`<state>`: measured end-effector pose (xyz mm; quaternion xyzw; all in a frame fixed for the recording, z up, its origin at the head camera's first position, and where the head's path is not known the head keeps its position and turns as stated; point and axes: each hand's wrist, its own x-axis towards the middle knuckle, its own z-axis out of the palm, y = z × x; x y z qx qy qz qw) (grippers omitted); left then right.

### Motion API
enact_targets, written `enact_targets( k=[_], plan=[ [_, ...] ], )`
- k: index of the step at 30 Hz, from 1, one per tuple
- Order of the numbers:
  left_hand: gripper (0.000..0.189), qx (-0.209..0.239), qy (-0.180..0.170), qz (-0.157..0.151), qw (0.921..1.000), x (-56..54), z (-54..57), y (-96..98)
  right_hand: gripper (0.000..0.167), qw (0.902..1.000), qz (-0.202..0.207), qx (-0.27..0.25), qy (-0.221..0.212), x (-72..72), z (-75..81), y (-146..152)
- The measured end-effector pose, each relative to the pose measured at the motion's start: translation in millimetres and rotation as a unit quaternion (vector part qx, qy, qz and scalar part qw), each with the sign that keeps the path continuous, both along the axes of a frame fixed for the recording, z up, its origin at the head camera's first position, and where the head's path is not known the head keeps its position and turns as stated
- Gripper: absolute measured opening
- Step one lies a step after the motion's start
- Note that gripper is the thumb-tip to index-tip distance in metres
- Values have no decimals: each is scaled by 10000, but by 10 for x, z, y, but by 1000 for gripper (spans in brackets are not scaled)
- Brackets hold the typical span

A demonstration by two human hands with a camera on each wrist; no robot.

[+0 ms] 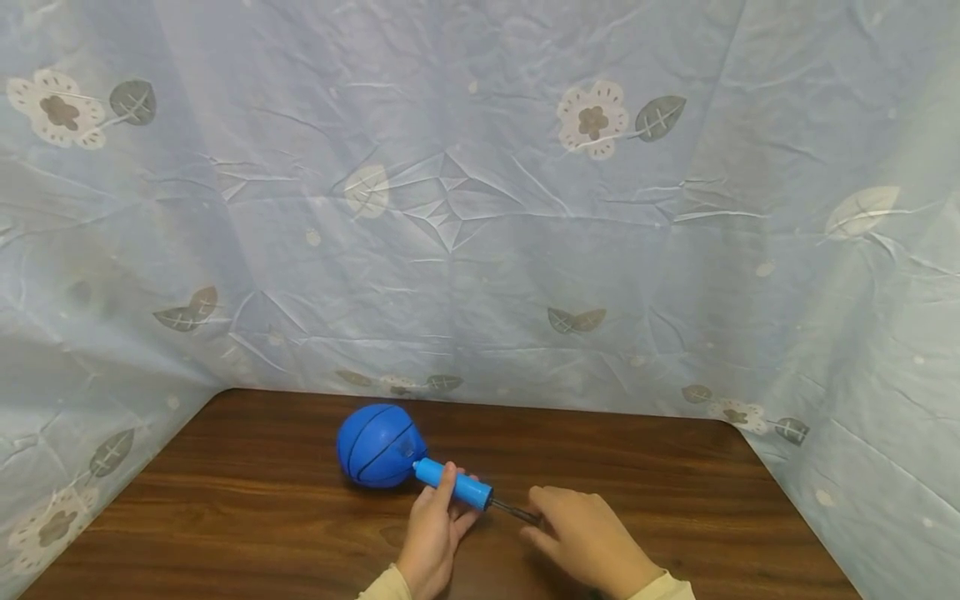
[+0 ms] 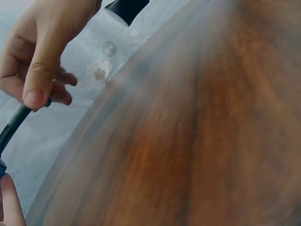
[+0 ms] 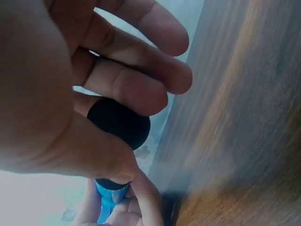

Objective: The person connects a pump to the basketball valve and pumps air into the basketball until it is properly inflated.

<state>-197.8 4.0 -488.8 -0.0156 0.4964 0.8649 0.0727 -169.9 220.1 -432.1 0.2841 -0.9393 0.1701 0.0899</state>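
A blue ball with black lines (image 1: 373, 446) sits on the wooden table. My left hand (image 1: 431, 537) grips the light blue barrel of a hand pump (image 1: 474, 493), thumb along its top. The pump's tip is right at the ball's lower right side. A thin dark rod (image 1: 513, 509) extends from the barrel toward my right hand (image 1: 585, 533). In the right wrist view, my right thumb and index finger pinch the pump's black round handle (image 3: 120, 123); the other fingers are looser. The left wrist view shows the dark rod (image 2: 14, 126) between both hands.
The brown wood-grain table (image 1: 675, 483) has rounded far corners. Pale blue curtain cloth (image 1: 480, 275) with flowers and leaves surrounds it at the back and sides. A black cylindrical object (image 2: 128, 10) shows near the right wrist in the left wrist view.
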Motion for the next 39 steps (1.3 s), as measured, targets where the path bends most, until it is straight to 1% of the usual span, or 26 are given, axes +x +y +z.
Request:
enact_targets(
  k=[3, 7, 13, 16, 19, 21, 23, 27, 30, 34, 39],
  plan=[
    [73, 23, -29, -87, 10000, 27, 2, 30, 31, 9999, 50, 76, 92, 1, 3, -9],
    [74, 12, -38, -294, 9996, 64, 1, 67, 31, 9998, 40, 113, 161, 6, 5, -27],
    [73, -8, -32, -630, 9980, 122, -7, 116, 25, 9999, 81, 18, -58, 9, -2, -44],
    [74, 22, 6, -741, 9972, 149, -3, 137, 24, 9999, 104, 13, -121, 7, -5, -40],
    [76, 60, 59, -767, 9970, 160, 7, 146, 25, 9999, 91, 45, -96, 6, -8, -32],
    [73, 45, 100, -739, 9972, 155, 19, 143, 25, 9999, 77, 53, -37, 5, -12, -34],
    [71, -62, 122, -665, 9977, 147, 46, 125, 24, 10000, 75, -16, 31, 3, -14, -47],
    [68, -264, 177, -438, 9985, 108, 102, 70, 21, 9995, 81, -265, 152, 2, -20, -82],
    [69, -289, 170, -298, 9990, 76, 124, 40, 21, 9991, 31, -306, 284, -3, -25, -103],
    [73, -285, 188, -102, 9994, 48, 115, 34, 22, 9988, -196, -194, 398, 4, -28, -105],
    [73, -287, 158, 93, 9994, 16, 63, 14, 20, 9985, -493, -48, 235, 28, -34, -80]
  ],
)
